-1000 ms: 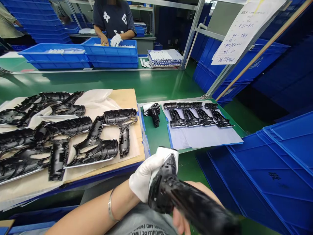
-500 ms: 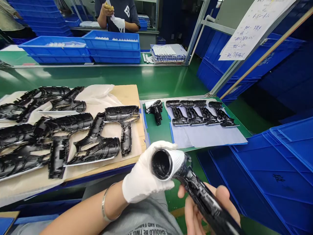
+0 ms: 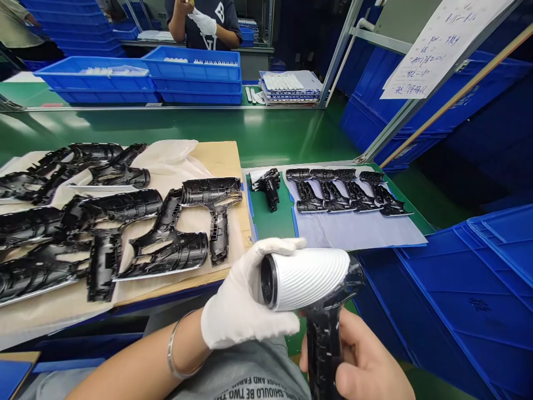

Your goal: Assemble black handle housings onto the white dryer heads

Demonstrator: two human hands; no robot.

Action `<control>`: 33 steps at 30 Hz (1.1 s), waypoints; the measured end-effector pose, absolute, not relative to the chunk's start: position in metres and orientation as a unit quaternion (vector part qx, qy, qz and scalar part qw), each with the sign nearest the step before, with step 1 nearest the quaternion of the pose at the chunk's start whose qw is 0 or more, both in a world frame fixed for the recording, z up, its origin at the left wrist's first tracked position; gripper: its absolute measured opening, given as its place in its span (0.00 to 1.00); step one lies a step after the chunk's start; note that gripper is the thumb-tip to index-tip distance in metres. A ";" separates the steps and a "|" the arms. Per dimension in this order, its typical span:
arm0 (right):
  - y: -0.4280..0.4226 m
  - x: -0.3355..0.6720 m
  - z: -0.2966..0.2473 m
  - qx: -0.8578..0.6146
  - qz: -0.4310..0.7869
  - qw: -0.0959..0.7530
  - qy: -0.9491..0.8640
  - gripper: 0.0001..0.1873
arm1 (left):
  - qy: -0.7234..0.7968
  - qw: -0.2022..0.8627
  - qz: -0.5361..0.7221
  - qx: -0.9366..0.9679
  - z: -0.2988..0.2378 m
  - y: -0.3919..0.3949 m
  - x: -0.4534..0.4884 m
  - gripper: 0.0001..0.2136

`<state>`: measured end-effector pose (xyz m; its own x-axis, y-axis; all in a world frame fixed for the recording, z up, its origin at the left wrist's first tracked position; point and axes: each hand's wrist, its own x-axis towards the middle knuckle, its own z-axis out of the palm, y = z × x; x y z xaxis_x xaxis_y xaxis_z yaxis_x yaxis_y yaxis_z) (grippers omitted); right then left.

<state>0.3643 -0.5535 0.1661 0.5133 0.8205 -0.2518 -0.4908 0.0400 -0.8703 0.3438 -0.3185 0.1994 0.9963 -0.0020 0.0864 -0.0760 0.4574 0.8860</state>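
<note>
In front of my lap is a pistol-shaped hair dryer housing (image 3: 312, 280) with a white ribbed barrel and a black handle. The barrel's round black-rimmed end faces left and its far end points right. My left hand (image 3: 237, 305), in a white glove, curls round that left end, thumb below and fingers above. Bare, my right hand (image 3: 366, 355) wraps the handle from the right, thumb across its lower part. The handle's bottom runs out of view. Beyond it, a similar black and white housing (image 3: 268, 188) lies on the green table.
Black housing halves (image 3: 162, 244) cover a paper-lined board on the left. More halves (image 3: 333, 190) lie in rows on a white sheet to the right. Blue crates (image 3: 466, 294) stand at right. Blue trays (image 3: 191, 72) and a co-worker (image 3: 204, 25) are across the table.
The housing has turned in my hands: its open end swung from facing me to facing left, showing the ribbed side. The handle now hangs more upright, and my right hand has shifted with it.
</note>
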 end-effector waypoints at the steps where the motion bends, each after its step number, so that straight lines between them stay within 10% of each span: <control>1: -0.555 0.364 0.164 -0.533 0.459 0.691 -0.166 0.30 | -0.040 0.853 0.022 0.519 0.200 -0.318 0.343 0.32; 13: -0.557 0.364 0.159 -0.683 0.335 0.610 -0.221 0.36 | -0.054 0.874 0.024 0.482 0.209 -0.319 0.340 0.32; 23: -0.532 0.372 0.180 -0.694 0.281 0.602 -0.278 0.17 | -0.034 0.879 0.021 0.475 0.214 -0.320 0.338 0.33; 33: -0.541 0.368 0.167 -0.680 0.335 0.600 -0.254 0.27 | -0.031 0.870 0.021 0.492 0.214 -0.322 0.336 0.36</control>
<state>0.3685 -0.5411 0.1669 0.6461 0.7482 -0.1508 -0.0566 -0.1501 -0.9871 0.3355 -0.3217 0.2138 0.9972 0.0053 0.0743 -0.0664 0.5142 0.8551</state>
